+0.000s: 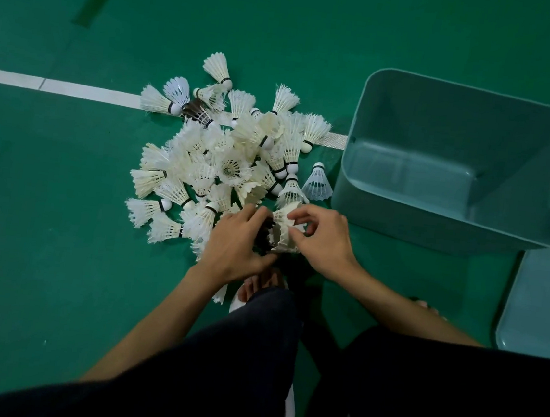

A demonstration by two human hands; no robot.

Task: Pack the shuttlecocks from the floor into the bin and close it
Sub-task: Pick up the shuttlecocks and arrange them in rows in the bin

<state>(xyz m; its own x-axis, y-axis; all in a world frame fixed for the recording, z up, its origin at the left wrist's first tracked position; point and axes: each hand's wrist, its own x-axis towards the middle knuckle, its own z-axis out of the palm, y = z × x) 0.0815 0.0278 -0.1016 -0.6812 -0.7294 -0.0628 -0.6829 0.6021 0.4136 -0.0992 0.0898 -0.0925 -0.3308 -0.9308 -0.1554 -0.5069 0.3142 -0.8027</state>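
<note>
A pile of several white feather shuttlecocks (225, 155) lies on the green court floor, left of an open teal bin (401, 221) that has nothing inside. At the pile's near edge my left hand (236, 241) grips a dark-feathered shuttlecock (266, 233). My right hand (324, 240) pinches a white shuttlecock (285, 229) pressed against the dark one. A blue plastic shuttlecock (318, 183) stands apart beside the bin's left wall.
The bin's teal lid (542, 304) lies flat on the floor at the right, near the bin. A white court line (75, 89) runs under the pile and bin. My knees in dark trousers and my sandalled feet fill the bottom.
</note>
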